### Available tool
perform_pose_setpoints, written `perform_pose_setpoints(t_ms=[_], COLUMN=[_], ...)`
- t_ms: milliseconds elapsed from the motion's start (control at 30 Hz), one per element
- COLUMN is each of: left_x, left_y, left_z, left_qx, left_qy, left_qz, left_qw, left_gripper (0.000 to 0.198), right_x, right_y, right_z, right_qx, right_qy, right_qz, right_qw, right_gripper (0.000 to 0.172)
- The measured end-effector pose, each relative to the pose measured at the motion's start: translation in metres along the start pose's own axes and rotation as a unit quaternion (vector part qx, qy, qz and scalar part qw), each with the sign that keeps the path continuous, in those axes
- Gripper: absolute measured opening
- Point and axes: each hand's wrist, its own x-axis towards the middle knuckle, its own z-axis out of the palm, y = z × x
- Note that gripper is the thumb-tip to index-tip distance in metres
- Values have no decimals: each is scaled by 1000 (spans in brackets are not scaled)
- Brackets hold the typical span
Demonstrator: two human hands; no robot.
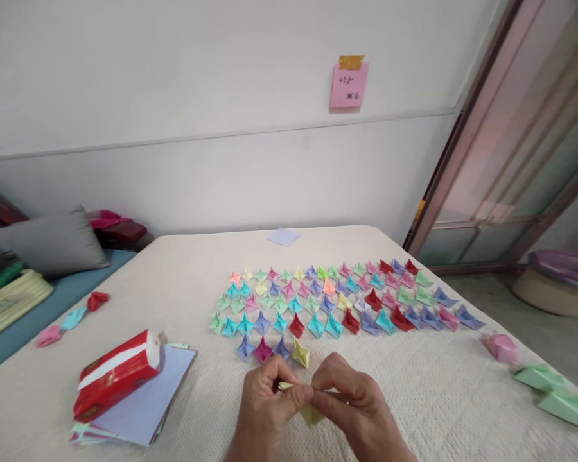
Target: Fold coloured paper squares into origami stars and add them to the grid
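Observation:
Low in the head view, a partly folded piece of pale yellow paper [312, 416] is pinched between my two hands. My left hand [270, 407] grips its left side, thumb against the bent fingers. On the other side my right hand [349, 401] pinches the paper, its thumb close to the left thumb. Much of the paper is hidden by my fingers. Just beyond my hands stands a folded yellow paper boat [300, 353]. Beside it are a magenta paper boat [262, 350] and blue ones, in front of several rows of small folded boats in many colours.
At left a red tissue pack [118, 373] lies on stacked coloured paper [166, 401]. Folded pieces line both table edges, including a pink one [501, 347] and green ones [568, 407]. A lavender sheet [283, 237] lies at the back. A pink note [349, 86] hangs on the wall.

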Motion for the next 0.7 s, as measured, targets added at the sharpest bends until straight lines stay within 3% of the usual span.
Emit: perform_pose_setpoints(t_ms=[267,367,467,700], left_x=[1,1,0,2], left_y=[8,10,12,11], left_z=[-5,-4,2,4], left_qx=[-45,-102,-91,-12], left_qy=[-27,-84,-138,-42], left_qz=[-29,-48,-54,-5], left_qw=[998,990,985,999], left_gripper=[37,36,30,24], right_x=[4,5,6,9], right_y=[0,5,10,4], right_z=[-4,-6,-7,-11], right_qx=[86,84,75,-23], right_qy=[-24,-11,-4,0], right_qz=[38,39,36,39], right_qw=[995,996,997,999], right_gripper=[20,19,21,19])
